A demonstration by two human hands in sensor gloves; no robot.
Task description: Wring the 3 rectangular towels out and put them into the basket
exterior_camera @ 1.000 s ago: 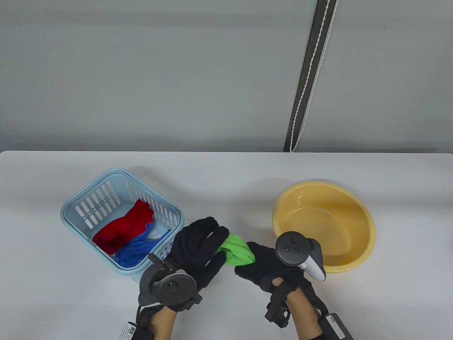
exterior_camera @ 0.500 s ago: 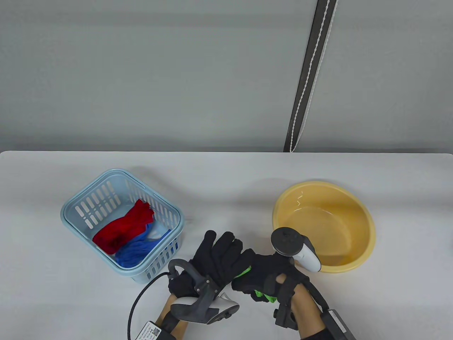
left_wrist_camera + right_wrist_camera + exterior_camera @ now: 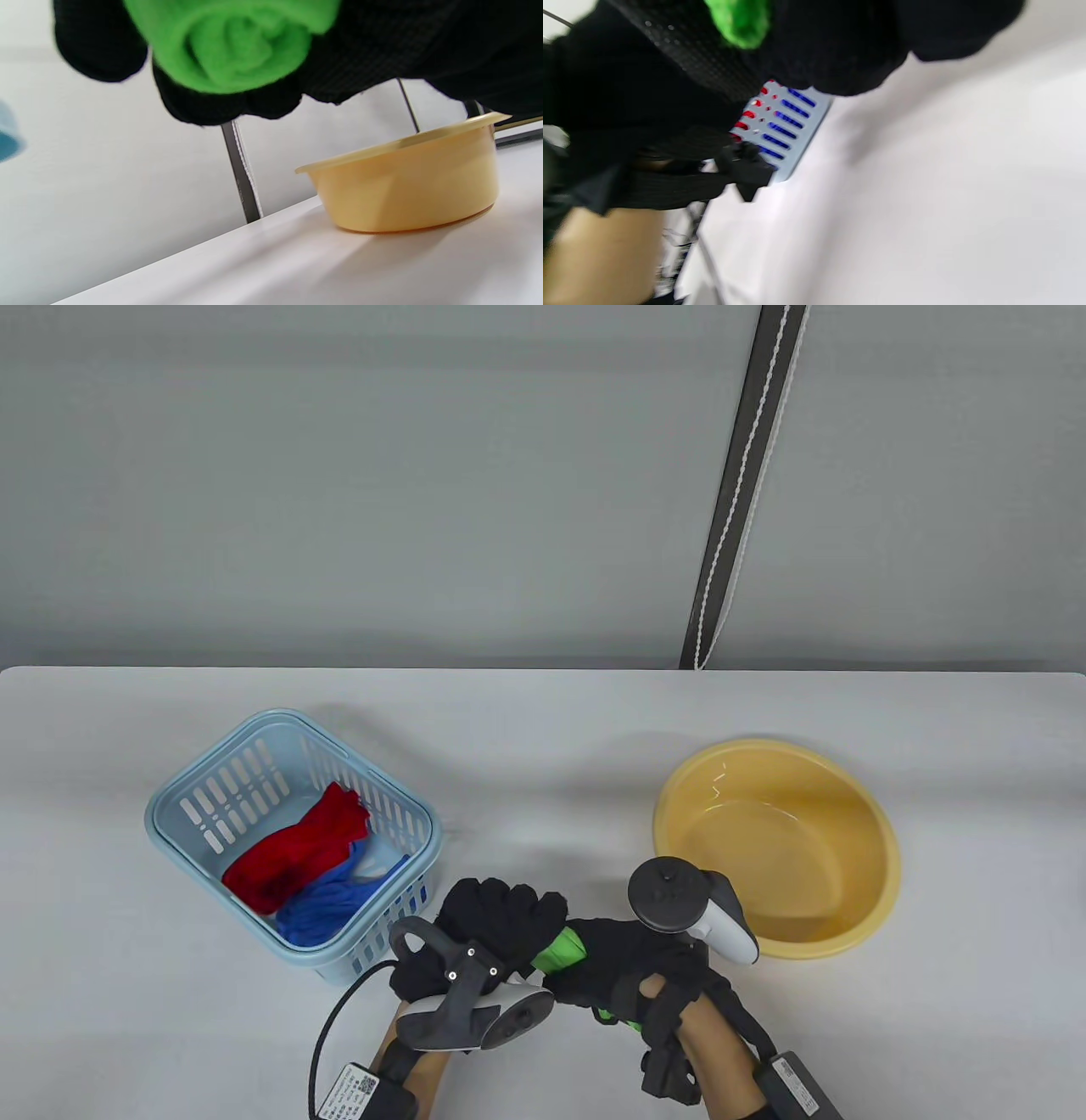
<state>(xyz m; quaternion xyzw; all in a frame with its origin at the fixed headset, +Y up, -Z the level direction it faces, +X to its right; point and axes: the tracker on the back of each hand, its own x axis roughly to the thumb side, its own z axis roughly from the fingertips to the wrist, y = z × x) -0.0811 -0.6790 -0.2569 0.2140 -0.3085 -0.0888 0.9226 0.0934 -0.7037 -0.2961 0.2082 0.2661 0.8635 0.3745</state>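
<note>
The green towel (image 3: 560,950) is being held just in front of and to the right of the basket (image 3: 212,780), above the table (image 3: 543,746), clamped between both hands. The left hand (image 3: 484,929) is curled tightly round one end of it, and the right hand (image 3: 632,971) is wrapped round the other, so only a short green stretch shows between the gloves. From the left wrist view the towel is seen rolled into a tight spiral (image 3: 231,44), a sign, it would be judged, of soft, pliant cloth that twists easily. It is probably wet and a little heavier for it, and perhaps slippery against the gloves; a grip at the two ends suits wringing best.

Inside the basket a red towel (image 3: 297,844) and a blue towel (image 3: 327,908) are already lying, the red partly over the blue. The yellow basin (image 3: 776,848) sits well to the right of the basket.

A small white label (image 3: 352,1090) can be made out on the left wrist cable, but its print cannot be read. No brand is legible anywhere.
</note>
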